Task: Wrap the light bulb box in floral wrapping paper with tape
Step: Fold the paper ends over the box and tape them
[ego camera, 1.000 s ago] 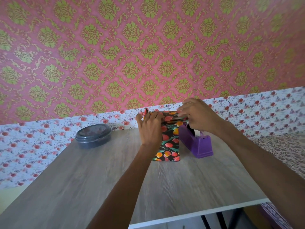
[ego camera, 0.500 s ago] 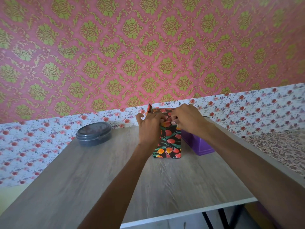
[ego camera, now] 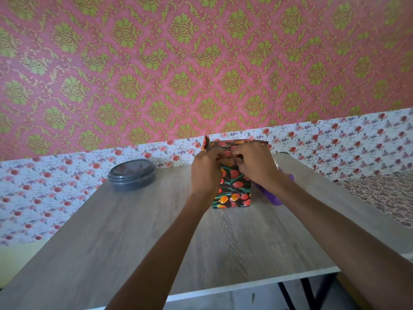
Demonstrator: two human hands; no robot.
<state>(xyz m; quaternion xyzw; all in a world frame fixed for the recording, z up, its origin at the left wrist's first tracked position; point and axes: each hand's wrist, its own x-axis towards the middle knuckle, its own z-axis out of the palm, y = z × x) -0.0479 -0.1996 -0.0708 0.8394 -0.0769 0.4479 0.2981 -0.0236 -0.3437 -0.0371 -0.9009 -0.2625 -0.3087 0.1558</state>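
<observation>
The light bulb box (ego camera: 233,191) stands upright on the far middle of the wooden table, covered in dark floral wrapping paper with red and orange flowers. The paper's top end stands open above the box as loose flaps (ego camera: 237,143). My left hand (ego camera: 206,173) grips the upper left side of the wrapped box, fingers curled onto the paper. My right hand (ego camera: 254,163) meets it from the right, fingertips pinching the paper at the top front. Any tape under the fingers is hidden.
A purple tape dispenser (ego camera: 273,193) sits just right of the box, mostly behind my right forearm. A round dark lidded container (ego camera: 131,174) stands at the table's (ego camera: 125,238) far left. The near edge runs across the bottom; patterned fabric lies to the right.
My right hand left the tape dispenser and came left onto the top front of the box beside my left hand. The view has moved closer to the box.
</observation>
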